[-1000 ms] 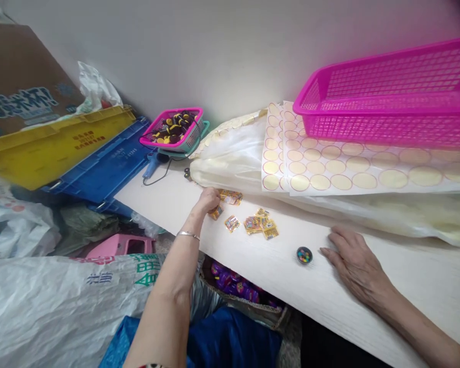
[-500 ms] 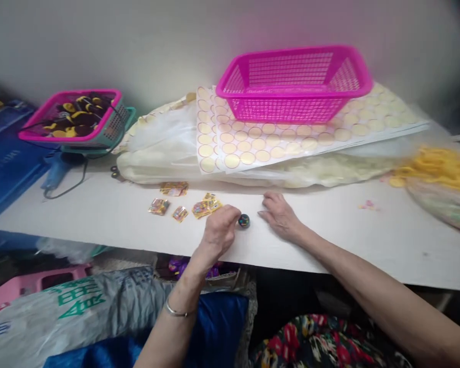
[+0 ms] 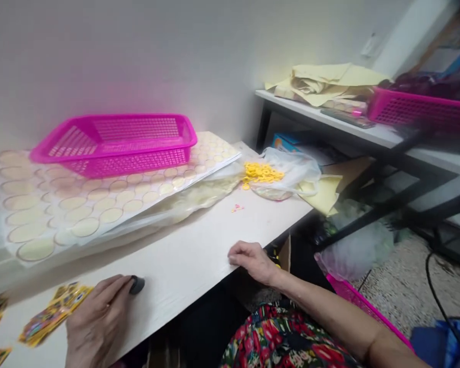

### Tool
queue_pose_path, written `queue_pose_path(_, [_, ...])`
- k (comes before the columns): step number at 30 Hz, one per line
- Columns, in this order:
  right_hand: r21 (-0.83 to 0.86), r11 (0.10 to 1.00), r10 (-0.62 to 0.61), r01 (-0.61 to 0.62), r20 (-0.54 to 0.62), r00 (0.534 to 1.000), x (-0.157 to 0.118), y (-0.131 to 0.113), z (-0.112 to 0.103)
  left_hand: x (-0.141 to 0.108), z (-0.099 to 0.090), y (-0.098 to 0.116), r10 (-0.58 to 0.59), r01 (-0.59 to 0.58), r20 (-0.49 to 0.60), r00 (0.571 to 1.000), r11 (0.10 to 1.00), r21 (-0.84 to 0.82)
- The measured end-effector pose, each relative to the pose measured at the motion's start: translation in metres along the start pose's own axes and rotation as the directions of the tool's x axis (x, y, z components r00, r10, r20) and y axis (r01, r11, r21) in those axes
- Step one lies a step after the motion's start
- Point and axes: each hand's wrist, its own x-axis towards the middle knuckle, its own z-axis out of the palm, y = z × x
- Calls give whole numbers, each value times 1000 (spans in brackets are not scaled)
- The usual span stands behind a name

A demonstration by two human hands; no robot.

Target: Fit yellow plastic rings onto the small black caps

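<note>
My left hand (image 3: 98, 318) is low at the left of the white tabletop, its fingers pinched on a small, round black piece (image 3: 137, 284). The piece shows its plain dark side; its kind is not clear. Beside that hand lie colourful yellow printed packets (image 3: 53, 314), partly covered by it. Over the table's front edge, my right hand (image 3: 253, 261) is closed with curled fingers. Whatever may be inside them is hidden. Tiny pink pieces (image 3: 237, 208) lie on the table beyond the right hand.
A pink basket (image 3: 138, 162) stands on sheets of round labels (image 3: 111, 214) over a plastic bag. Yellow ring-like pieces (image 3: 263, 173) sit in clear plastic (image 3: 297, 166) at the table's far end. To the right are a shelf (image 3: 341, 118) and another pink basket (image 3: 417, 110).
My view has swung right, bringing the shelf in. My right hand has moved right, away from the left hand, to the table edge. The black piece has tilted; its coloured top no longer shows.
</note>
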Motion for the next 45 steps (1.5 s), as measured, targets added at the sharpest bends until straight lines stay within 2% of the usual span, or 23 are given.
queue_pose_path(3, [125,989,95,-75,-163,982,-25,7,-28,-1,-2,14,-126,117,-62,990,986,-120])
queue_pose_path(6, [157,986,102,-59,-283,954,-35,13,-48,-1,-2,18,-218,203,-83,973,967,-155])
queue_pose_path(11, [172,985,84,-16,-397,914,-45,27,-76,7,12,6,-222,222,-44,974,975,-14])
queue_pose_path(13, [152,988,80,-16,-427,901,-50,31,-88,12,19,3,-236,237,-66,970,971,15])
queue_pose_path(15, [62,998,43,-18,-430,902,-48,28,-103,16,24,3,-237,241,-102,966,970,27])
queue_pose_path(18, [-260,964,-153,61,-353,923,-18,11,-133,19,35,14,-199,203,-113,973,979,21])
queue_pose_path(20, [-519,844,-326,136,-296,898,21,-8,-152,21,48,28,-158,158,-83,984,987,-8])
queue_pose_path(21, [-621,774,-375,122,-295,879,44,-17,-160,22,56,38,-133,131,-65,989,991,-29])
queue_pose_path(23, [-759,651,-384,-21,-353,853,91,-33,-170,23,77,61,-79,75,-39,996,993,-91])
queue_pose_path(25, [-827,544,-348,-141,-375,859,132,-44,-173,24,100,89,-19,14,-26,999,987,-159])
queue_pose_path(29, [-874,413,-254,-255,-380,890,182,-44,-169,22,144,142,119,-108,19,993,951,-288])
queue_pose_path(31, [-886,374,-206,-274,-367,907,193,-38,-168,20,162,161,180,-171,-1,984,931,-324])
queue_pose_path(33, [-898,351,-195,-264,-346,918,199,-32,-171,18,175,173,205,-182,21,979,907,-380])
queue_pose_path(38, [-900,362,-207,-242,-331,921,203,-23,-181,15,193,195,136,-33,168,976,861,-508])
queue_pose_path(41, [-904,361,-192,-227,-311,931,204,-24,-183,19,202,200,100,8,157,982,819,-573])
queue_pose_path(45, [-918,329,-170,-223,-290,942,205,-29,-183,24,213,196,112,24,184,977,792,-611])
